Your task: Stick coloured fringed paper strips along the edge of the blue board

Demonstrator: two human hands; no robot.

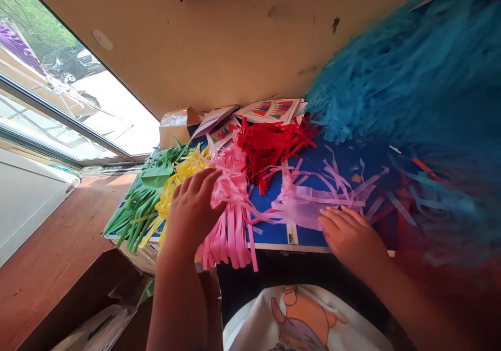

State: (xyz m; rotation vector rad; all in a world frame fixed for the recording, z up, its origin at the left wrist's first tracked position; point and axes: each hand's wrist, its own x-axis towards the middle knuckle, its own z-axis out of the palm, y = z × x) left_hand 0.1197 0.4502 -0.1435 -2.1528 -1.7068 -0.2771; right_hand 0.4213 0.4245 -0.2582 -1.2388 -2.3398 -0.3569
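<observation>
A lilac tissue-paper tassel (303, 205) lies spread on the blue tabletop, its cut strips fanning out to both sides. My right hand (354, 236) rests at its near right edge, fingers stretched out over the paper and thumb hidden. Over a pink tassel (230, 184) and a yellow tassel (188, 165) hovers my left hand (195, 202), open, with the fingers slightly bent and the thumb apart. It seems to hold nothing. Left of the yellow one is a green tassel (156, 176), and behind the pink one lies a bunch of red strips (266, 142).
Blue fringe (391, 74) fills the right side, blurred below. Printed packets (270, 109) and a small box (178, 124) stand against the wall. An open cardboard box (97, 288) is at lower left, near a glass door (78, 95). The blue tabletop (270, 199) ends close to my body.
</observation>
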